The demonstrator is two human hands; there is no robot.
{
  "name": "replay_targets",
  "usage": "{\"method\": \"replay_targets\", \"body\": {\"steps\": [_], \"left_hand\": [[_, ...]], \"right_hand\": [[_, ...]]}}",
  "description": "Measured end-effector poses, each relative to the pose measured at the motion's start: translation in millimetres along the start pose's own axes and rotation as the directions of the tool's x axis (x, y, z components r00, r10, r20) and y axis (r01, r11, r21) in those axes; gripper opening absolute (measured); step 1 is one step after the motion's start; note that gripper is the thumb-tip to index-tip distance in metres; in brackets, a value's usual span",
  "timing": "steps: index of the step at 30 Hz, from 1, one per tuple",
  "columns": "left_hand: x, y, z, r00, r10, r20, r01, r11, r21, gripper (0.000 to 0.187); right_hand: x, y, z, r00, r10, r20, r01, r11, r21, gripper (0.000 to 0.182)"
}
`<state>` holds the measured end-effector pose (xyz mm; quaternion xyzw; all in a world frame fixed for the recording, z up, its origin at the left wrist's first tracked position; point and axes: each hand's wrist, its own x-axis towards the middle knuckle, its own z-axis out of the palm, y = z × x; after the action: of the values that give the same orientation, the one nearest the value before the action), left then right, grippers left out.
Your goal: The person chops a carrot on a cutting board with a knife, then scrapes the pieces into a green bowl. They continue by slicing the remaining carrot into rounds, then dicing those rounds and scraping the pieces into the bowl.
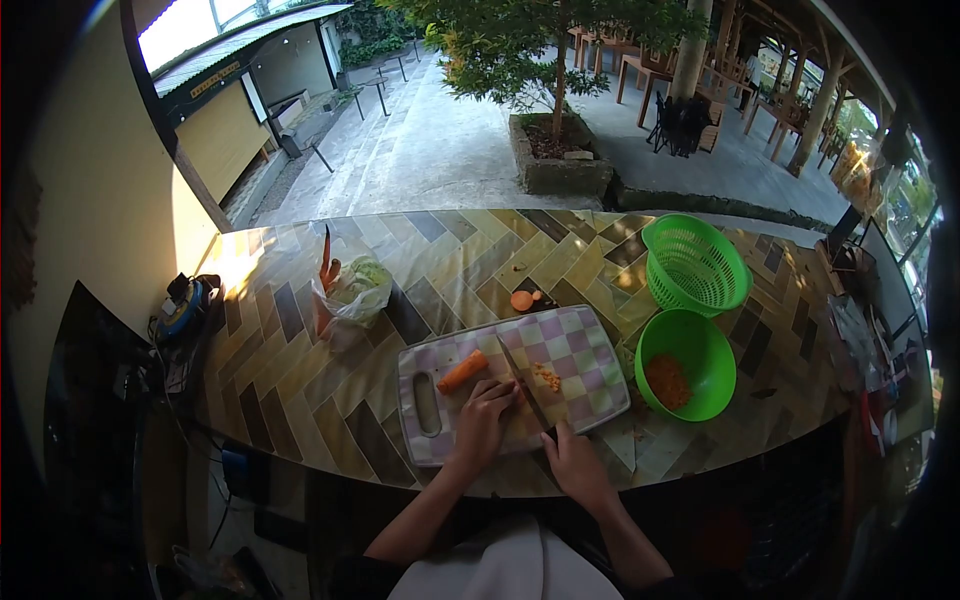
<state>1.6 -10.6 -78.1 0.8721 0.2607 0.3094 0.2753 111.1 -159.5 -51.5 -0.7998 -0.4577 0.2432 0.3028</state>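
Observation:
My right hand (pixel 580 464) grips the dark handle of a knife (pixel 524 386), its blade slanting away across the checkered cutting board (pixel 585 347). Left of the blade, my left hand (pixel 482 424) is closed, fingertips pressed down on what looks like a piece of carrot, mostly hidden under them. A thick length of peeled carrot (pixel 463 371) lies on the board just beyond my left hand. To the right of the blade sits a small heap of chopped carrot (pixel 546 376).
A green bowl (pixel 715 374) holding chopped carrot (pixel 667 382) stands right of the board, with a green colander (pixel 700 262) behind it. Carrot ends (pixel 522 300) lie past the board. A plastic bag of vegetables (pixel 357 292) rests at the left on the patterned table (pixel 330 408).

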Motion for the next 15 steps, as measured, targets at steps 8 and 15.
{"method": "replay_targets", "body": {"steps": [8, 15], "left_hand": [[0.2, -0.5, 0.2, 1.0, -0.006, 0.011, 0.006, 1.0, 0.0, 0.027], [2.4, -4.1, 0.3, 1.0, 0.018, 0.011, -0.018, 1.0, -0.025, 0.027]], "right_hand": [[-5.1, -21.4, 2.5, 0.995, 0.096, 0.033, -0.092, 0.989, -0.115, 0.027], [12.0, -22.8, 6.9, 0.995, 0.101, 0.023, -0.095, 0.979, -0.179, 0.027]]}}
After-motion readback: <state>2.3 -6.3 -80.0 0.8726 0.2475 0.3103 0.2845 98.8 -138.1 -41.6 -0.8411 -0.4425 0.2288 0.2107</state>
